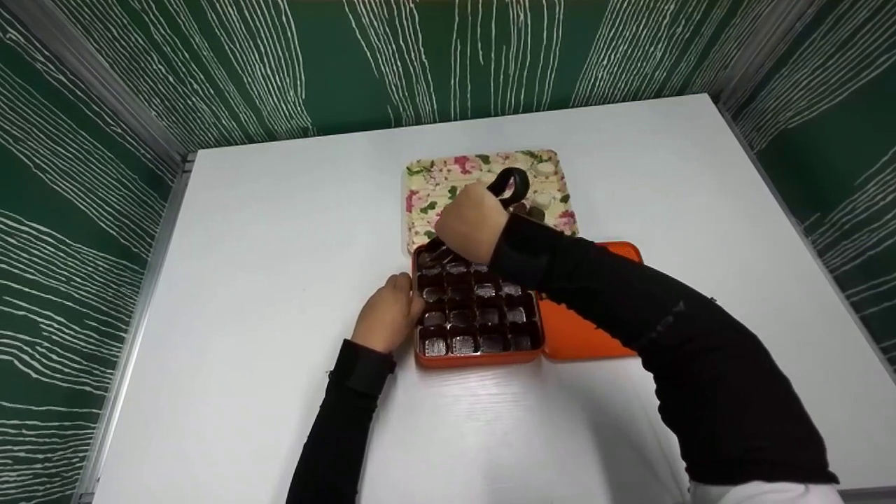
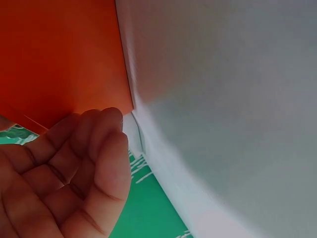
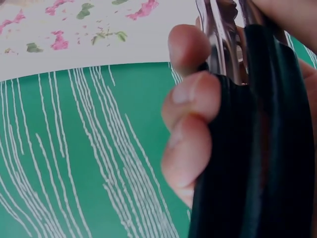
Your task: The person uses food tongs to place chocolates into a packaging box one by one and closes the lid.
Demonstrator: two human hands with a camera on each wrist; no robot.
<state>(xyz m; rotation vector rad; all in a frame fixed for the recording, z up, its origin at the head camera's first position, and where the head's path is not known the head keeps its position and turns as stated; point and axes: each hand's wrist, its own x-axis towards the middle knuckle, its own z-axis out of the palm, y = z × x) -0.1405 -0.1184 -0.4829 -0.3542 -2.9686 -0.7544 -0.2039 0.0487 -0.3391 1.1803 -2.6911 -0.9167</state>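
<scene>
My right hand [image 1: 472,222] grips a pair of tongs [image 1: 511,183] with black handles and metal arms. Its fingers curl round both handles in the right wrist view, beside the metal arms [image 3: 225,39]. The tips reach down at the back left compartment of an orange box [image 1: 479,359], whose dark brown insert [image 1: 474,302] is divided into small square cells. Whether anything sits between the tips I cannot tell. Against the box's left side lies my left hand [image 1: 388,315], fingers loosely bent and touching the orange wall [image 2: 64,54].
Behind the box lies a square floral tray [image 1: 434,171] with several small pieces, among them a dark one [image 1: 536,213], partly behind my right hand. A flat orange lid [image 1: 584,332] lies to the right, under my right forearm. Green walls with white lines [image 1: 448,63] border the white table [image 1: 280,280].
</scene>
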